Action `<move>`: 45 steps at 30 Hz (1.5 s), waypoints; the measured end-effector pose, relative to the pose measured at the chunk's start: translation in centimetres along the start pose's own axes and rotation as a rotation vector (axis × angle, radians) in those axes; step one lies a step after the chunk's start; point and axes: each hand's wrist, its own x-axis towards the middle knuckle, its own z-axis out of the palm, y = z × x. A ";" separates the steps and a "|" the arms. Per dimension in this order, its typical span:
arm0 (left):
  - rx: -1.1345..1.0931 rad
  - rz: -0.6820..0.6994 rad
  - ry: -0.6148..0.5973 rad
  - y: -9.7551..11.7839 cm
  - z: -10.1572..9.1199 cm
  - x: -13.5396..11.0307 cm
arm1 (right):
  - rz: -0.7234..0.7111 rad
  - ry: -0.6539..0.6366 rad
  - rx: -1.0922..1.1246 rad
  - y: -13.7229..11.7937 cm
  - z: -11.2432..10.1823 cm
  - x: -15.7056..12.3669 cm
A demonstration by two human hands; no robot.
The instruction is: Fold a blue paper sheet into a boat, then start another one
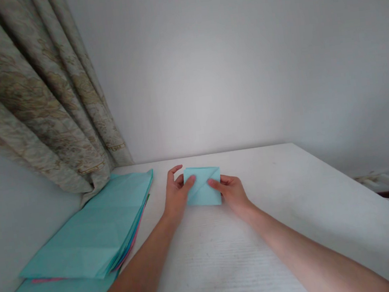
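Forearms (308, 255) lead to pale turquoise paper (202, 190), folded square, diagonally lined.

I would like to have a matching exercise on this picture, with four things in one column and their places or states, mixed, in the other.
1. folded paper
2. paper stack
3. curtain
4. wall

A. patterned, hanging at upper left
B. held by left hand and right hand
C. plain, behind the table
D. lying at the table's left side

Pairs: 1-B, 2-D, 3-A, 4-C
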 end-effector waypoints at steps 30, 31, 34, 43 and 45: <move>0.418 0.063 -0.129 -0.5 -0.6 0.2 | -0.024 0.090 -0.092 -0.1 -0.2 0.0; 0.423 0.075 -0.133 -0.5 -0.6 0.2 | -0.024 0.087 -0.096 -0.1 -0.2 0.0; 0.433 0.104 -0.134 -0.5 -0.6 0.1 | -0.046 0.084 -0.107 -0.3 -0.2 0.0; 0.429 0.108 -0.142 -0.1 -0.5 -0.1 | -0.123 0.122 -0.172 -0.1 -0.5 0.0; 0.435 0.114 -0.151 -0.1 -0.4 -0.1 | -0.149 0.152 -0.194 -0.1 -0.6 0.1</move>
